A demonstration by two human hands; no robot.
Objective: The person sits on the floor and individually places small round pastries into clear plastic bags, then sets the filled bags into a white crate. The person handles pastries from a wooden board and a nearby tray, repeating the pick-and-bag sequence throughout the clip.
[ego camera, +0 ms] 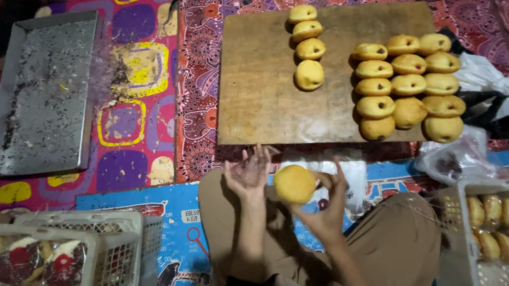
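Observation:
My right hand [327, 204] holds a round yellow bun [294, 184] above my lap. Just left of the bun, my left hand [248, 172] is raised with its fingers spread and nothing in it. Ahead lies a wooden board [257, 86]. A short column of buns [307, 45] with dark filling holes sits at the board's top middle. Several more buns [408, 84] lie in three columns on its right side.
A grey metal tray [45, 94] with crumbs lies at the left on a patterned mat. White plastic baskets [118, 246] at lower left hold wrapped decorated buns. Another basket [462, 226] at lower right holds wrapped buns. Plastic bags [485, 96] lie right of the board.

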